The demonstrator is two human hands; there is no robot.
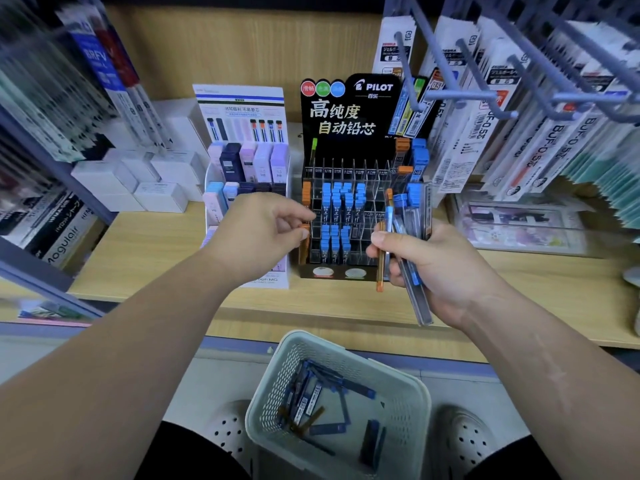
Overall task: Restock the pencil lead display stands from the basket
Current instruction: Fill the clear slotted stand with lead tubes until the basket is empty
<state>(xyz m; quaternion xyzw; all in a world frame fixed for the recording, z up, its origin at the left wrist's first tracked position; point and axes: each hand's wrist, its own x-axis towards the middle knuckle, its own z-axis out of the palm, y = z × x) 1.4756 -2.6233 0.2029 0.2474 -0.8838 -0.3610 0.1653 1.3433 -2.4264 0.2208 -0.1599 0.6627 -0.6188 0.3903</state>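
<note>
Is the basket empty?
No, the basket has several blue and orange lead cases lying in its bottom.

A single wide-angle camera sits on the person's head, facing forward and tilted steeply down. Both forearms run up from the lower corners to the left hand (266, 230) and right hand (426, 258) at mid-frame, close to the lens. Just beyond the hands, straight ahead, the black display stand (346, 133) rises on the wooden counter (156, 258). Almost directly beneath the lens, the basket (270, 400) sits between the person's shoes (464, 441). Shelving at both sides curves with the lens.
</note>
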